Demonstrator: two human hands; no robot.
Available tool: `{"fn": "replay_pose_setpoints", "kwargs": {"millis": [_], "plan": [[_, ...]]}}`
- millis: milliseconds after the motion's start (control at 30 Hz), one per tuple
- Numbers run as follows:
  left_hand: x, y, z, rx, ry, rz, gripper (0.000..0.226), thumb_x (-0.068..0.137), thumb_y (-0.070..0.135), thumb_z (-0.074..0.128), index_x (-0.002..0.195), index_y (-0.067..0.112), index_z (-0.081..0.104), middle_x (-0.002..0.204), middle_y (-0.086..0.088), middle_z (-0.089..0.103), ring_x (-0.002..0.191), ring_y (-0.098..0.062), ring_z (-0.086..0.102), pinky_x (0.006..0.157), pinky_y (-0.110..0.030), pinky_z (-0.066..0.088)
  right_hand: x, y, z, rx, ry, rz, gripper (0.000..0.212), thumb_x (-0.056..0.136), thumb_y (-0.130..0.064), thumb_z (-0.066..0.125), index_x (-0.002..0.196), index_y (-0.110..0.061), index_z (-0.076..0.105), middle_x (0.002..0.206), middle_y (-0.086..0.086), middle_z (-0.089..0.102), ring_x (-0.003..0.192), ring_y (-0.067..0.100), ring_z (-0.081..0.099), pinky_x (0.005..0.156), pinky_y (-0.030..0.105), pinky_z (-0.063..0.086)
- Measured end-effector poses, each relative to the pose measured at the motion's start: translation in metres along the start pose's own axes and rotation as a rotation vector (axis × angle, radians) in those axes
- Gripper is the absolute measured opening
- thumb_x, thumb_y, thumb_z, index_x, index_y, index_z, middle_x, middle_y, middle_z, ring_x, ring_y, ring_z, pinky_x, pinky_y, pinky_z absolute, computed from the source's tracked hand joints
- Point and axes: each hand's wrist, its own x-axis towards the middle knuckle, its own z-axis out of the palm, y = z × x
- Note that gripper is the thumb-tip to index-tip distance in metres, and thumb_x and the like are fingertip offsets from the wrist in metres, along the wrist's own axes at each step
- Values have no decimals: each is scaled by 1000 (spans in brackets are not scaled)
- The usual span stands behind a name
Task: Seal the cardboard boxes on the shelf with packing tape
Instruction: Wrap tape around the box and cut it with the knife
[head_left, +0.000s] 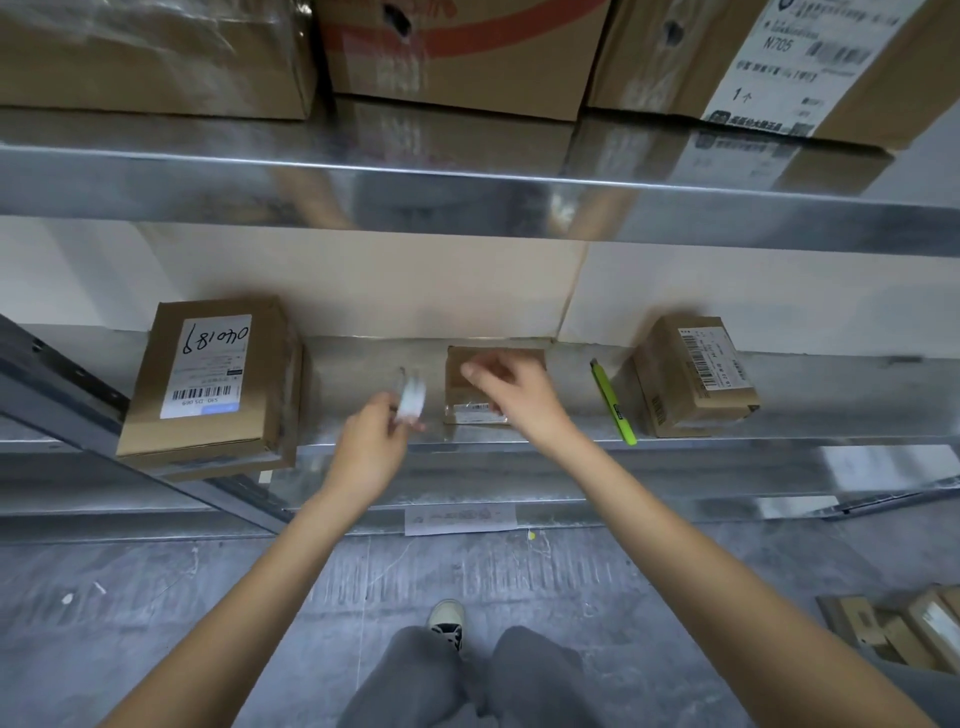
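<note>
Hands out — L hand (375, 435) grips tape roll (411, 396)

Both bare arms reach forward. The left hand (371, 441) has its fingers curled in a pinch; the right hand (511, 392) is blurred, fingers loosely bent.

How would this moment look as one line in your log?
left hand: holds tape roll | right hand: over small middle box, grip unclear | green cutter: on shelf, untouched
</note>
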Motion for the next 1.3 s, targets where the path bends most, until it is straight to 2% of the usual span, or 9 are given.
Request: {"fn": "replay_pose_setpoints", "kwargs": {"millis": [100, 200, 367, 467, 700, 900, 1067, 1200, 1300], "plan": [[-30, 4, 8, -446, -143, -43, 3, 97, 6, 54, 98, 4, 56, 84, 5, 72, 86, -8, 67, 80, -19, 46, 0, -5, 9, 62, -198, 174, 26, 93, -38, 62, 105, -15, 62, 61, -1, 48, 43, 14, 39, 39, 22, 29], [-47, 4, 12, -529, -194, -33, 8, 97, 3, 52, 103, -3, 54, 86, 0, 70, 77, 6, 65, 72, -4, 43, 5, -9, 9, 80, -267, 287, 36, 90, -53, 59, 102, -19, 64, 67, 2, 46, 41, 11, 35, 40, 21, 26], [-56, 6, 12, -576, -171, 5, 6, 97, 2, 52, 102, 0, 55, 88, -2, 71, 80, 5, 65, 75, -6, 44, 11, -17, 10, -23, -337, 303, 58, 84, -56, 64, 105, -3, 69, 87, 12, 58, 48, 11, 43, 47, 24, 36], [-59, 6, 10, -584, -160, 12, 11, 97, 2, 52, 105, -4, 56, 89, -5, 71, 80, 4, 65, 75, -5, 44, 10, -19, 9, 25, -350, 293, 55, 83, -52, 67, 106, -3, 70, 103, 18, 66, 57, 9, 48, 59, 24, 43], [-59, 9, 10, -592, -194, 59, 11, 98, 4, 50, 105, -4, 54, 89, -4, 71, 81, 1, 67, 76, -8, 45, 4, -22, 4, 13, -358, 196, 8, 80, -18, 77, 80, -13, 72, 79, 3, 64, 73, 11, 53, 60, 17, 42], [-63, 17, 9, -562, -272, 119, 18, 102, 21, 48, 101, 7, 58, 86, 1, 75, 90, -12, 68, 85, -18, 47, 1, -17, -12, 33, -243, 163, 11, 78, -8, 78, 72, -13, 70, 67, -8, 67, 60, -7, 59, 62, 7, 42], [-60, 29, 7, -434, -387, 140, 22, 101, 24, 51, 99, 4, 59, 77, 0, 75, 79, -14, 71, 87, -30, 52, 7, -21, -29, 52, -159, 124, 12, 75, -12, 79, 83, -5, 73, 85, 5, 72, 75, 1, 65, 70, 9, 47], [-54, 35, 10, -491, -406, -32, 34, 103, 35, 42, 83, 10, 54, 62, -7, 70, 66, -20, 68, 86, -31, 48, 21, -28, -33, 122, -78, 79, 12, 71, -8, 81, 81, -4, 74, 85, 9, 73, 84, 14, 67, 80, 26, 50], [-50, 42, 16, -559, -467, -142, 34, 102, 40, 41, 84, 13, 49, 65, -17, 69, 62, -28, 67, 80, -37, 54, 33, -31, -35, 140, -67, 57, 10, 72, -7, 80, 80, -6, 75, 84, 4, 73, 82, 10, 68, 75, 18, 49]]}}
